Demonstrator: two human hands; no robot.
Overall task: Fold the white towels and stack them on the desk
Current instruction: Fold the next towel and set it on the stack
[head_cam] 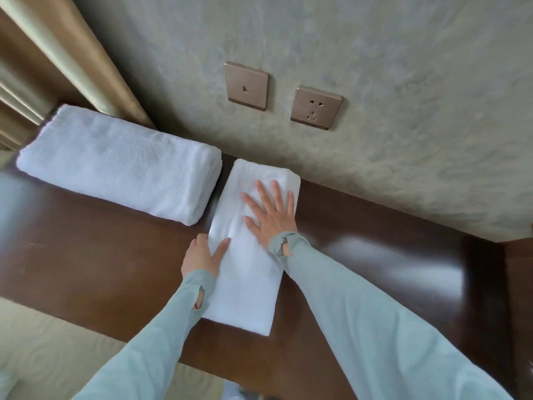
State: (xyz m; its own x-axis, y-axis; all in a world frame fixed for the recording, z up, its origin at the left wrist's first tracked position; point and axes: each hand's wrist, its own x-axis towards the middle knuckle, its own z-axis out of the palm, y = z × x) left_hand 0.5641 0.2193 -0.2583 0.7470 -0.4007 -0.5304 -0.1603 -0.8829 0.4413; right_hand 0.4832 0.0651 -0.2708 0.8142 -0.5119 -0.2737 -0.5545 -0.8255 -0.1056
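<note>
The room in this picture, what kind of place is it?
Probably a hotel room: folded white towels lie on a dark polished desk, with a switch plate and a wall socket above it and a gold curtain beside it.

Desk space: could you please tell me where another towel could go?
Bare dark wooden desk lies right of the narrow folded white towel, and in front of the thick folded white towel. Between the towels is crowded.

Soft daylight, glare on the desk (edges warped, blurred)
</note>
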